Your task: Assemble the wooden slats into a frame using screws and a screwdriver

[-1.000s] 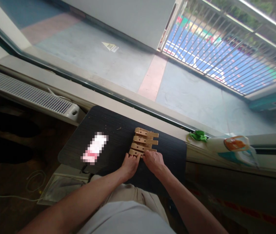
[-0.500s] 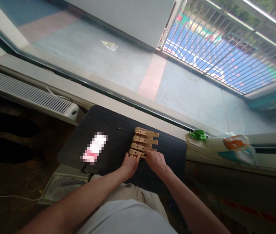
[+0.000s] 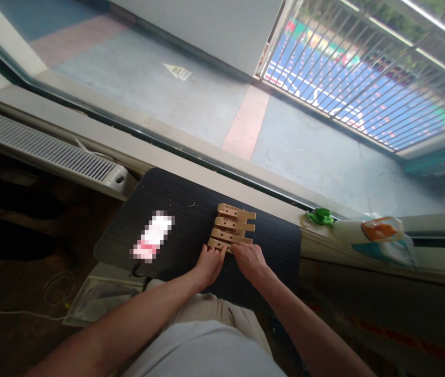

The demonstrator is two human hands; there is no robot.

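Observation:
A light wooden piece lies on the dark table. It has several parallel slats with small dark holes, and the slat ends stick out unevenly on the right. My left hand grips the near edge at its left end, fingers bent over the closest slat. At the right end of that same slat, my right hand is closed, its thumb and fingers pressed together on the wood. Its grasp partly covers the slat's end. Small metal bits, perhaps screws, lie left of the wooden piece.
A blurred-out white and red item is on the table's left part. The windowsill runs along the far edge, with a green object and a white bottle on it. A white radiator stands at left.
My right hand has shifted very slightly left along the near slat. The left hand and the wooden piece look almost unmoved.

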